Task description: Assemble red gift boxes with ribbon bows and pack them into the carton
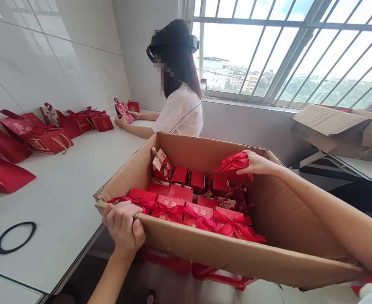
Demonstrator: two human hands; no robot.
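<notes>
The person's right hand (pixel 256 164) reaches into the big cardboard carton (pixel 287 211) and its grip is closed on a small red gift box (pixel 233 164) topped with a satin ribbon bow, held up above the others near the carton's far wall. The box is glossy red, the bow a brighter pinkish red, its loops bunched under the fingers.

The left hand (pixel 122 226) clamps the carton's near rim at the left corner, fingers curled over the edge, thumb on the outside.

Inside the carton lie many more red boxes (pixel 186 198): four bowed ones along the near wall, several plain cubes behind them, and one printed box with a handle (pixel 162 165) in the far left corner. The full count is hidden by overlap.

On the white worktop (pixel 65 185) to the left, about seven red paper gift bags (pixel 51 141) sit along the wall edge, and a black ring (pixel 15 237) lies near the front edge. A co-worker (pixel 179 105) at the far end holds a red bag (pixel 123 110) in both hands. Another flattened carton (pixel 341 128) rests at the right.
</notes>
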